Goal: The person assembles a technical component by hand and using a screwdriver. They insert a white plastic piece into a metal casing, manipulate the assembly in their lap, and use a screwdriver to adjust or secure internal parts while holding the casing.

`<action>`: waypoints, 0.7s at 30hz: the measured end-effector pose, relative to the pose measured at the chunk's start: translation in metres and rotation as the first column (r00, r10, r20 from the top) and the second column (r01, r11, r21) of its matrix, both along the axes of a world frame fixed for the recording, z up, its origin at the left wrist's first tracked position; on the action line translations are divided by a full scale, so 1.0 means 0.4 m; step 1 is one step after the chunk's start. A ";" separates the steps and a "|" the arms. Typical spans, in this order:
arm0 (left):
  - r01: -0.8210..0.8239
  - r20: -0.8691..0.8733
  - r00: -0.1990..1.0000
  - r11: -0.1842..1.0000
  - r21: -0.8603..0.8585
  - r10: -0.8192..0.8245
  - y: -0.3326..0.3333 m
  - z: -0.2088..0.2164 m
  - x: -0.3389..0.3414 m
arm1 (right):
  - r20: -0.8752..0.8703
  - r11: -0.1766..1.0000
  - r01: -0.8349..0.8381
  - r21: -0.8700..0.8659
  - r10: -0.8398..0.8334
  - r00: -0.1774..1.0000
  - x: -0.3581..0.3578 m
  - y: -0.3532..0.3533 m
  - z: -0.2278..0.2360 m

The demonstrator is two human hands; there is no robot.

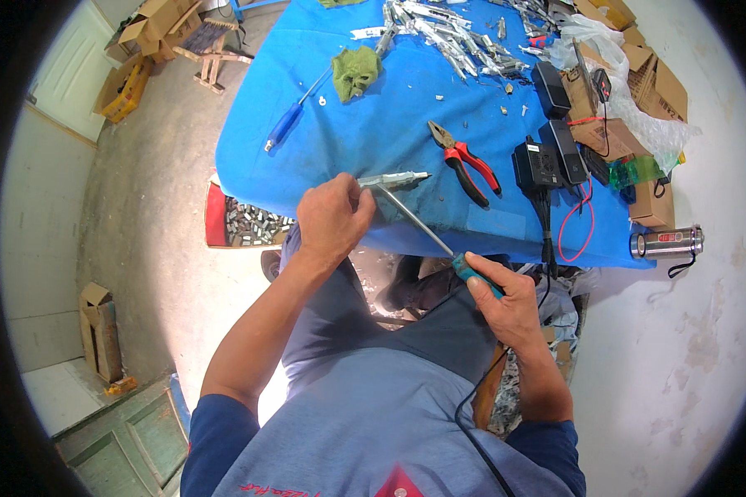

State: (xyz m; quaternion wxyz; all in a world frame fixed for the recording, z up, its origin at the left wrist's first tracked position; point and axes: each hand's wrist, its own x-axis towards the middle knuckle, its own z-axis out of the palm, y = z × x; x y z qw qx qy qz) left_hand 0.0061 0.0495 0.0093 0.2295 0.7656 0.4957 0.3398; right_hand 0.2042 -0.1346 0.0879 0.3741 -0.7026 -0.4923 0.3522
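My left hand (333, 214) is closed on one end of a slim silvery metal strip (396, 179) at the near edge of the blue-covered table. My right hand (507, 300) grips the teal handle of a screwdriver (427, 229). Its long shaft slants up to the left, and the tip meets the strip close to my left fingers; whether it sits in a gap there I cannot make out. Beyond the strip lie red-and-black pliers (466, 164) with their handles toward me. A blue-handled screwdriver (286, 124) rests farther left, beside a crumpled green cloth (357, 73).
Several similar metal strips (452, 37) are heaped at the table's far side. Black power adapters (539, 164) with cables and a steel flask (666, 243) stand along the right. Below the left table edge is a red box (216, 217) of small metal pieces. Cardboard boxes (659, 87) line the wall.
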 end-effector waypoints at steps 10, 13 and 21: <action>0.009 0.015 1.000 0.996 0.090 -0.011 0.003 -0.005 -0.002 | 0.035 1.000 0.001 -0.017 -0.001 0.999 0.002 -0.007 0.013; -0.004 0.020 1.000 0.995 0.104 0.001 0.000 -0.005 0.001 | 0.006 1.000 -0.001 -0.023 0.001 1.000 -0.003 -0.007 0.022; 0.004 -0.009 1.000 0.989 0.151 -0.003 -0.004 -0.005 0.005 | 0.036 1.000 -0.019 -0.016 0.020 0.999 -0.014 0.001 0.029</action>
